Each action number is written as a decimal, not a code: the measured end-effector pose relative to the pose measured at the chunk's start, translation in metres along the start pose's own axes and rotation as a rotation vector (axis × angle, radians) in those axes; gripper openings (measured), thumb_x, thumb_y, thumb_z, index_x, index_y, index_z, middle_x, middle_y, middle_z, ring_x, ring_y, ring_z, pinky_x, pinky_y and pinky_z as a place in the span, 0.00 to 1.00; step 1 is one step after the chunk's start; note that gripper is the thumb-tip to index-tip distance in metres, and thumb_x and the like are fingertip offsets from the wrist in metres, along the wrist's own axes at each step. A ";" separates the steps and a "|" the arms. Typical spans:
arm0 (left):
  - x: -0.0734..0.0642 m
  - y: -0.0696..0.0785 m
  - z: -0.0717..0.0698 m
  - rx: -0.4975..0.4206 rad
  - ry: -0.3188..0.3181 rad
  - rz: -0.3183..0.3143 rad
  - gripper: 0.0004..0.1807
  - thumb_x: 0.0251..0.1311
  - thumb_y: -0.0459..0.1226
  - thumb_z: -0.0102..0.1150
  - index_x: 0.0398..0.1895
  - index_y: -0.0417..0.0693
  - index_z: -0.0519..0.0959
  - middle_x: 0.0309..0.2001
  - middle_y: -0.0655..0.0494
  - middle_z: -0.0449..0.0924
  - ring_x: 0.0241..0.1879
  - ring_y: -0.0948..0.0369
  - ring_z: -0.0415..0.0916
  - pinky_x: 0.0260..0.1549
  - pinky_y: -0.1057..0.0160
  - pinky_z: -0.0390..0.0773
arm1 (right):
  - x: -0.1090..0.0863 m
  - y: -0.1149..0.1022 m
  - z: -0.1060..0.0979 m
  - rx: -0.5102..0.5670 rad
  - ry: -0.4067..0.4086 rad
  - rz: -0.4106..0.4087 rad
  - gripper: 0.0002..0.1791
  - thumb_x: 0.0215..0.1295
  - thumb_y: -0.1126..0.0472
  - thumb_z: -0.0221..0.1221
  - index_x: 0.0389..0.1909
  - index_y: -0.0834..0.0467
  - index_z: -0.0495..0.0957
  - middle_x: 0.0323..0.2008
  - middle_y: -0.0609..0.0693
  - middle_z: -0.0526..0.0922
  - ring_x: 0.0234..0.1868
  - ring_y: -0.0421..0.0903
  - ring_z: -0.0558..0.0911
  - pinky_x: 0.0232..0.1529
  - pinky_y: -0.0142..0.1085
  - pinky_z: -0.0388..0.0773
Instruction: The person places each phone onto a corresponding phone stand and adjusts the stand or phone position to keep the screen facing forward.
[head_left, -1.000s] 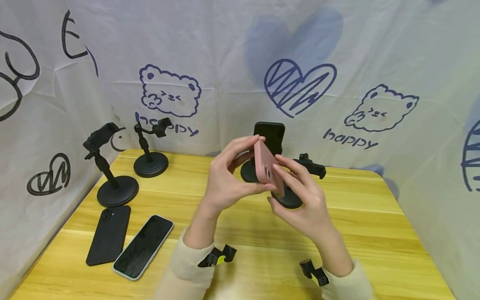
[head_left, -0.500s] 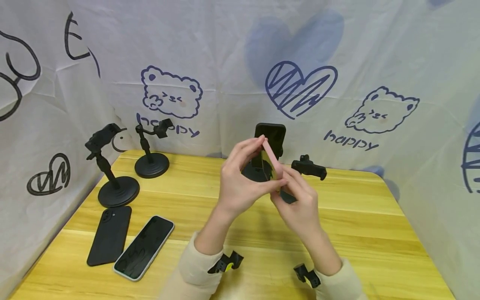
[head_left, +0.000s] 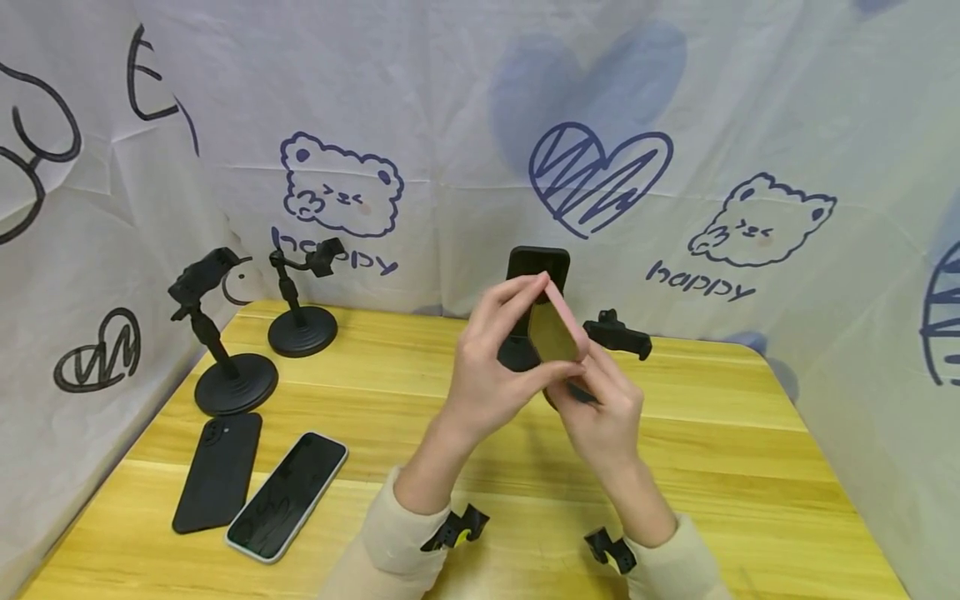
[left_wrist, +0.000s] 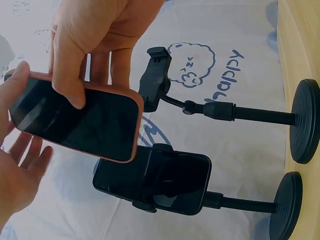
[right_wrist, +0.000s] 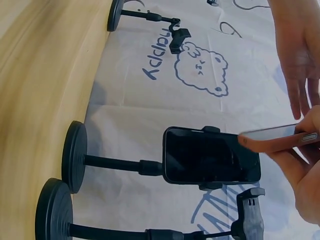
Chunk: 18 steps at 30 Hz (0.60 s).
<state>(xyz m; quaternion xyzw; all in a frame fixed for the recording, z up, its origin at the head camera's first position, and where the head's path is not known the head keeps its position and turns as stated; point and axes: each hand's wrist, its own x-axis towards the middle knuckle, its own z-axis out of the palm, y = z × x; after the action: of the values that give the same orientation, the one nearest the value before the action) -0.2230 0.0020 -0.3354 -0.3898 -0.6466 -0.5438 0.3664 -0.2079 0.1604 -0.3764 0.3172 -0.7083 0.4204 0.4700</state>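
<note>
The left hand (head_left: 487, 362) and right hand (head_left: 606, 408) both grip a pink-cased phone (head_left: 555, 332), tilted above the table (head_left: 720, 450); the right thumb crosses its screen edge (clearest in the left wrist view). Beyond, a black phone (head_left: 538, 261) sits in a black stand (left_wrist: 247, 204), beside a second stand (left_wrist: 262, 114). At left, a nearer stand (head_left: 235, 385) and a farther stand (head_left: 302, 331) rise near a dark phone (head_left: 217, 473), back up, and a pale-edged phone (head_left: 288, 496), screen up.

Room for me over table (head_left: 757, 467), lower right, mounted phone (head_left: 528, 263) blocking centre behind pink phone (head_left: 553, 335), stands (head_left: 236, 387) obstructing left
</note>
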 end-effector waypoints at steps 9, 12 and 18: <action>0.000 -0.008 -0.006 -0.110 -0.011 -0.072 0.33 0.56 0.22 0.73 0.67 0.33 0.75 0.60 0.40 0.79 0.55 0.49 0.80 0.52 0.52 0.84 | 0.001 -0.002 -0.005 0.162 0.042 0.122 0.16 0.62 0.75 0.65 0.51 0.72 0.84 0.37 0.65 0.86 0.34 0.38 0.87 0.35 0.26 0.85; -0.001 -0.013 -0.009 -0.115 -0.029 -0.115 0.25 0.60 0.23 0.71 0.62 0.36 0.80 0.55 0.44 0.82 0.52 0.52 0.81 0.50 0.54 0.85 | 0.003 -0.004 -0.007 0.219 0.073 0.172 0.15 0.64 0.74 0.66 0.52 0.74 0.82 0.37 0.63 0.86 0.33 0.35 0.86 0.33 0.25 0.84; -0.003 -0.023 -0.018 -0.144 -0.087 -0.212 0.14 0.63 0.26 0.69 0.52 0.39 0.86 0.47 0.49 0.85 0.46 0.57 0.82 0.43 0.59 0.86 | 0.006 -0.009 -0.011 0.366 0.120 0.319 0.16 0.63 0.78 0.66 0.52 0.77 0.80 0.46 0.49 0.89 0.41 0.38 0.88 0.40 0.28 0.86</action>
<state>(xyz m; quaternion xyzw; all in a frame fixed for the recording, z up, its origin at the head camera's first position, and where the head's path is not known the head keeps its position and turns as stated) -0.2414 -0.0186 -0.3450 -0.3679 -0.6586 -0.6072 0.2496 -0.1982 0.1659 -0.3664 0.2558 -0.6325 0.6284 0.3737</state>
